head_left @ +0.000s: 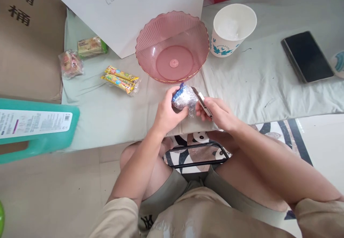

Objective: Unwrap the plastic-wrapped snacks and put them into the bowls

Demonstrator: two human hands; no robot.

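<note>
My left hand [168, 114] is closed around a small packet in clear crinkled plastic [185, 97], with a blue part at its upper left; what is inside cannot be made out. In my right hand [221, 113] is a utility knife [202, 101] with a pale handle, its dark blade end pointing up and left. The blade end lies close against the right side of the packet; whether it cuts into the plastic cannot be told. Just beyond both hands stands a pink ribbed glass bowl [174, 74] with a scalloped gold rim and nothing in it.
Right of the bowl, a white paper cup [223, 48] holds whitish crumpled material. A phone [307, 57] lies farther right. Yellow snack packets [119, 78], a wrapped snack [71, 64] and a green-ended packet [91, 47] lie left. A teal jug [61, 130] and cardboard box [32, 51] border the left.
</note>
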